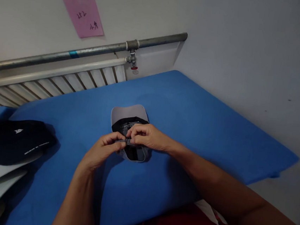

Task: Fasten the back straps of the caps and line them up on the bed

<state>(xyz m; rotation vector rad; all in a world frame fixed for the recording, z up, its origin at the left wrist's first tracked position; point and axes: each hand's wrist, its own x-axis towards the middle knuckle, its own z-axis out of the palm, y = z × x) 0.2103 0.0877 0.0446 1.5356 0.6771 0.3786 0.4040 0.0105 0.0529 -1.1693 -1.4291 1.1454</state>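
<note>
A baseball cap (129, 113) with a light grey brim lies upturned on the blue-covered table (191, 120), its brim pointing away from me and its dark inside showing. My left hand (106, 145) pinches the cap's back strap from the left, thumb and forefinger closed on it. From the right, my right hand (145, 136) pinches the same strap close to the left fingertips. The fingers hide the strap's fastening and part of the cap's inside.
Dark caps with pale brims (11, 141) are stacked at the left. Behind the table run a white radiator (62, 83) and a metal pipe (100, 49) with a red-handled valve (134, 68). A pink note (83, 16) hangs on the wall.
</note>
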